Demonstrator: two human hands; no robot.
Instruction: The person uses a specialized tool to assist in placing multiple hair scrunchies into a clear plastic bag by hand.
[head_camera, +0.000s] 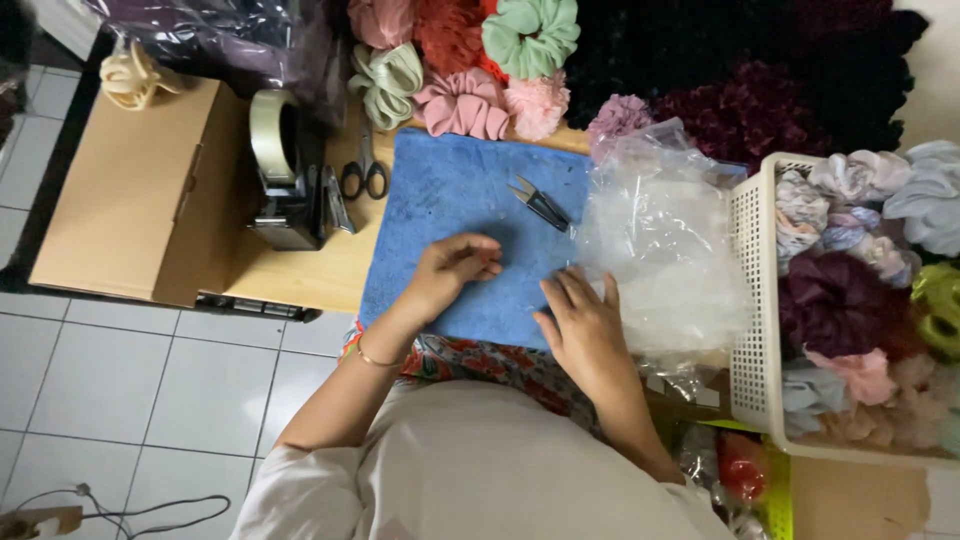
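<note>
Nearest the camera, the right hand (585, 325) lies palm down on the near right corner of a blue towel (455, 215), its fingers (575, 290) slightly spread and flat. They seem to press on a clear plastic bag (520, 270) that lies over the towel, though the film is so thin that its edges are hard to make out. The left hand (447, 272) rests just to the left of it on the middle of the towel, its fingers (478, 262) curled and drawn together at the tips; whether they pinch the film I cannot tell. A thin bangle (372, 358) circles the left wrist.

To the right of the right hand, touching the towel's edge, sits a heap of clear bags (660, 250). Beyond the heap stands a white basket (755, 300) filled with scrunchies (850, 300) in purple, pink, grey and pale blue.

Farther up the towel lies a small thread snip (540, 203), tilted. Left of the towel, on the wooden bench (320, 270), are scissors (364, 165) and a black tape dispenser (283, 170), and farther left a brown box (130, 195).

At the far edge, more scrunchies (465, 60) are piled: pink, red, mint and dark maroon.
</note>
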